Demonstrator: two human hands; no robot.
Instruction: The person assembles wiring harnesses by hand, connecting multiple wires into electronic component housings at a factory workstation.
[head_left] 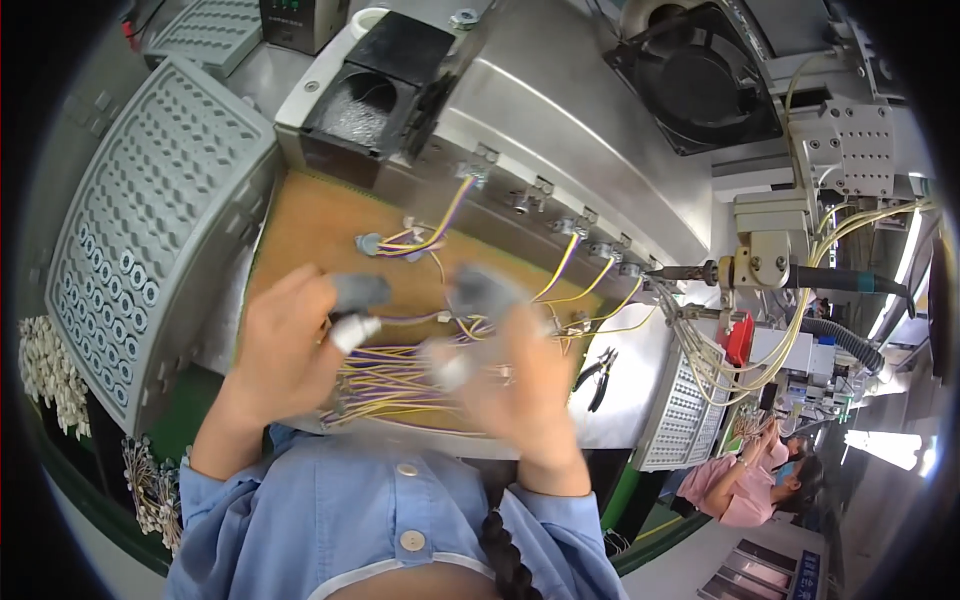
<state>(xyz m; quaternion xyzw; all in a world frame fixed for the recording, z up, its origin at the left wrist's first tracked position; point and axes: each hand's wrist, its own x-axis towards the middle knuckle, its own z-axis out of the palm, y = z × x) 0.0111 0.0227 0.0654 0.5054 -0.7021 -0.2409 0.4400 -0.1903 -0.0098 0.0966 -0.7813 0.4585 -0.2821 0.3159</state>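
The wire bundle (pixel 400 375) lies on the brown counter (pixel 310 225), long axis running left-right between both hands; the left hand (pixel 285 345) pinches a small white connector (pixel 355 330) at its left end, the blurred right hand (pixel 515 375) spread alongside.

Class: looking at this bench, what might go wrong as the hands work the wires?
1. The wire bundle under both hands looks tangled; the left hand or right hand may snag a lead.
2. The soldering iron points toward the clamped wires; a reaching hand might touch it.
3. The pliers lie near the edge.
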